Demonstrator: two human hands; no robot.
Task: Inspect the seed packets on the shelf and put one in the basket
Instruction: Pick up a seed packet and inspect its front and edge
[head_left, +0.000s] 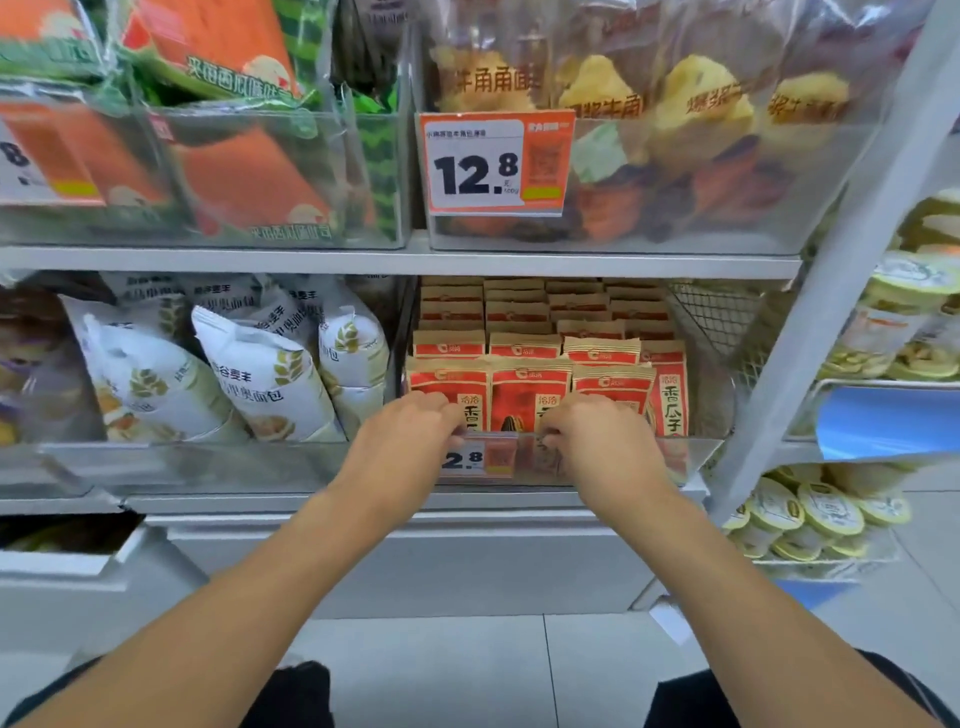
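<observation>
Your left hand and right hand both reach the shelf bin. Fingers of each are curled, pinching the front middle seed packet at its sides.

Well above both hands, an orange price tag reads "12.8". Between the hands a smaller price label shows "2.8". The seed packet just right of them reads "香瓜子".

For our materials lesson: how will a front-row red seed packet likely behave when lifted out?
The seed packet looks like a thin crimped pouch, so probably light and floppy. It stands upright among its neighbours, so they may tip forward once it leaves.
</observation>
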